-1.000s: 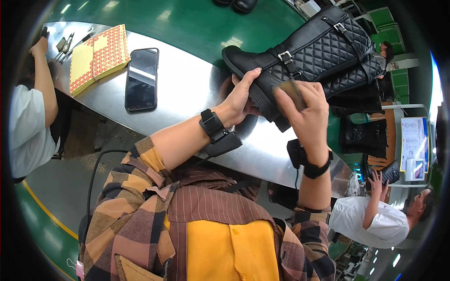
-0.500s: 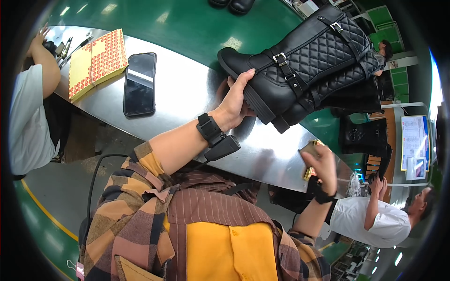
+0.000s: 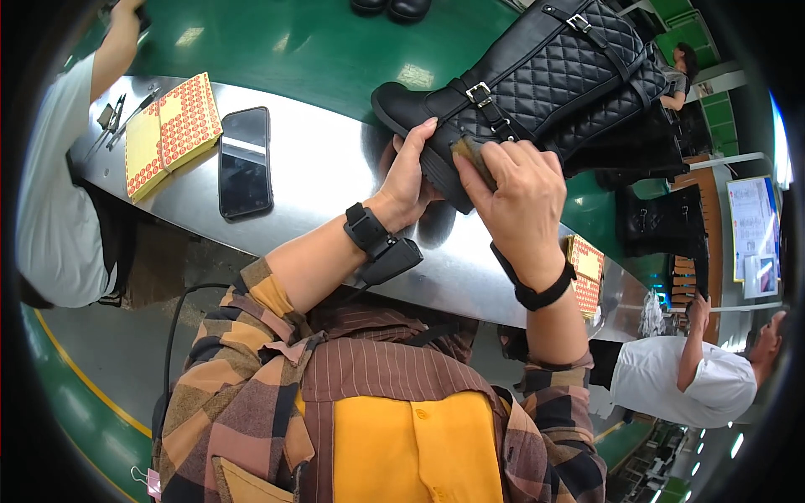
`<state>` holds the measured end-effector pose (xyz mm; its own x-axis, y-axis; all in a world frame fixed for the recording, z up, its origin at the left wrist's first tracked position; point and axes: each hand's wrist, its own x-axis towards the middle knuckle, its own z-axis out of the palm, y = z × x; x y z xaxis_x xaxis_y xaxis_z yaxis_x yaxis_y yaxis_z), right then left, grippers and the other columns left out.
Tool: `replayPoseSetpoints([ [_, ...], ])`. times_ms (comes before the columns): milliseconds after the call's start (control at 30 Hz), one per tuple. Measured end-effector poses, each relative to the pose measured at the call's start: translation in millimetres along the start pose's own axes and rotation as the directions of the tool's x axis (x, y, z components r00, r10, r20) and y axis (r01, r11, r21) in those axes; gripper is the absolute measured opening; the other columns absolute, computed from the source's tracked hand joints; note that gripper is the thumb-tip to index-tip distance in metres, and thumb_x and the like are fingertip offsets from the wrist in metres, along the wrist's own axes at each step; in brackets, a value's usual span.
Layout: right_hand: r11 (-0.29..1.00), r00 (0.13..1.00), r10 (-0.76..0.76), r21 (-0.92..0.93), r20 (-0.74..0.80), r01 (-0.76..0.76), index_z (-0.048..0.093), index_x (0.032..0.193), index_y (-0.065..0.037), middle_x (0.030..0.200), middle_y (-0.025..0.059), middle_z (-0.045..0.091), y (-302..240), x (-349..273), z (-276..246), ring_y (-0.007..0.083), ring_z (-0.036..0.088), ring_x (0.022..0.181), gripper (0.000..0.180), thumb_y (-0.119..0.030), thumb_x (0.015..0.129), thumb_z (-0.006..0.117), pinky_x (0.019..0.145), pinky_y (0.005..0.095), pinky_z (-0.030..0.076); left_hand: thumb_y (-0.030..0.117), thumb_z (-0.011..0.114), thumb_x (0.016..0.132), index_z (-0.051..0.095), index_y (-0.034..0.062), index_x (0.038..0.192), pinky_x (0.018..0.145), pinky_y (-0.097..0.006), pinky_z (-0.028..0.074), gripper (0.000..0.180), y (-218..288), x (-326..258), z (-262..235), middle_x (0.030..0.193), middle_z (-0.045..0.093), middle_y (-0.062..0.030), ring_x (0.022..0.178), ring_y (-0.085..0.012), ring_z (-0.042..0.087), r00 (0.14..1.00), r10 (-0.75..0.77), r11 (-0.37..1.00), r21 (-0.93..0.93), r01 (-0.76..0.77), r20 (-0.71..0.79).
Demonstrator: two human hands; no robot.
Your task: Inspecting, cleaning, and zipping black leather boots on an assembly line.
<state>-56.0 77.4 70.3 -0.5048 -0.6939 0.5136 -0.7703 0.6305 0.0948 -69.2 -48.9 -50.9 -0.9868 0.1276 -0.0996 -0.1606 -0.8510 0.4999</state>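
Note:
A pair of tall black boots point(image 3: 549, 80) with quilted shafts and buckled straps lies on its side, toes to the left. My left hand point(image 3: 406, 180) is closed around the sole of the nearer boot, its thumb along the edge above the sole. My right hand point(image 3: 524, 184) grips a small brownish-yellow block point(image 3: 471, 161) and holds it against the nearer boot close to the heel. Most of that block and part of the heel are hidden by the fingers. Both wrists wear black bands.
On the metal table point(image 3: 323, 159) lie a black phone point(image 3: 245, 163), a sticker-sheet stack point(image 3: 172, 134) and some small tools point(image 3: 113, 117). A second sticker stack point(image 3: 585, 272) is at the right. Co-workers sit at both sides. A green surface point(image 3: 285, 50) runs beyond.
My right hand has moved up and left from over the right-hand stack to the boot, with the block. The boots have shifted slightly left. The co-worker's arm at far left has reached outward.

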Motion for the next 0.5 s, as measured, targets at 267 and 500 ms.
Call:
replayPoseSetpoints([
  [267, 0.974, 0.954, 0.192, -0.165, 0.23, -0.156, 0.061, 0.071, -0.006, 0.066, 0.0079, 0.058, 24, -25, -61, 0.0279, 0.057, 0.064, 0.024, -0.025, 0.079, 0.073, 0.062, 0.0382, 0.039, 0.044, 0.051, 0.094, 0.048, 0.0069, 0.122, 0.068, -0.043, 0.063, 0.046, -1, 3, -1, 0.107, 0.065, -0.0138, 0.094, -0.0241, 0.069, 0.998, 0.052, 0.992, -0.111, -0.054, -0.028],
  [500, 0.998, 0.981, 0.062, -0.037, 0.185, -0.057, 0.059, 0.069, -0.008, 0.064, 0.0061, 0.057, 3, -1, -15, 0.0252, 0.058, 0.066, 0.022, -0.023, 0.079, 0.07, 0.062, 0.0367, 0.039, 0.051, 0.04, 0.097, 0.055, 0.0055, 0.125, 0.094, -0.036, 0.05, 0.055, 1, 2, 1, 0.119, 0.064, -0.0087, 0.109, -0.0207, 0.062, 0.999, 0.041, 0.999, -0.014, -0.041, 0.001],
])
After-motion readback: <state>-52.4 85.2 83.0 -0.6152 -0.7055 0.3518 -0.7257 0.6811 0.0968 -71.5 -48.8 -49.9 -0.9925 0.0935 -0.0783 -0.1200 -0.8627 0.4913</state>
